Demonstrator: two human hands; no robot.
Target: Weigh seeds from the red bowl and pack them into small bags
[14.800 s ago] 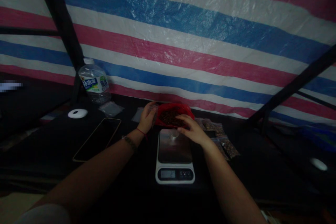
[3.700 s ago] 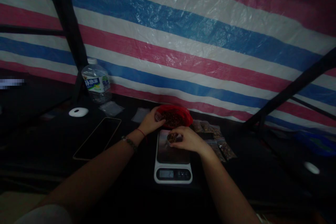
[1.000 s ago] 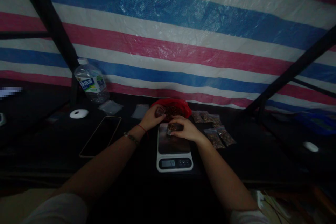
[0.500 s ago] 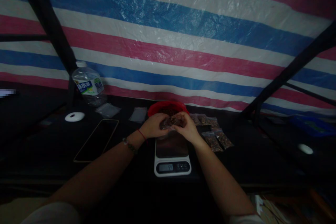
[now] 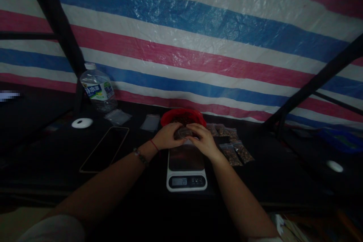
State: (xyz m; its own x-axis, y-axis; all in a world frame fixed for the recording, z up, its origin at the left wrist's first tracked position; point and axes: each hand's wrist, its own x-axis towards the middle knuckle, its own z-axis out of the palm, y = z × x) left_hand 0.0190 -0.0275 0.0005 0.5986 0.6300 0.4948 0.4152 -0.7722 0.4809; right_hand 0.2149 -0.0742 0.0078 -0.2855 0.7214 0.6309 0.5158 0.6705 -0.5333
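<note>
Both hands are together at the far end of the scale (image 5: 186,166): my left hand (image 5: 168,137) and right hand (image 5: 202,140) are closed from either side on a small clear bag (image 5: 183,133) of brown bits. The bag sits between my fingertips, just in front of the red bowl (image 5: 183,115), which holds more of the same brown stuff. I cannot tell whether the bag rests on the scale or hangs just above it. The scale's display is lit, but its digits are too blurred to read.

Right of the scale lie filled bags (image 5: 233,148) in a loose cluster on the dark tabletop (image 5: 283,181). To the left lie two empty bags (image 5: 150,122), a phone (image 5: 104,149) face up, a white disc (image 5: 82,123) and a water bottle (image 5: 98,87) against the striped tarp (image 5: 198,38).
</note>
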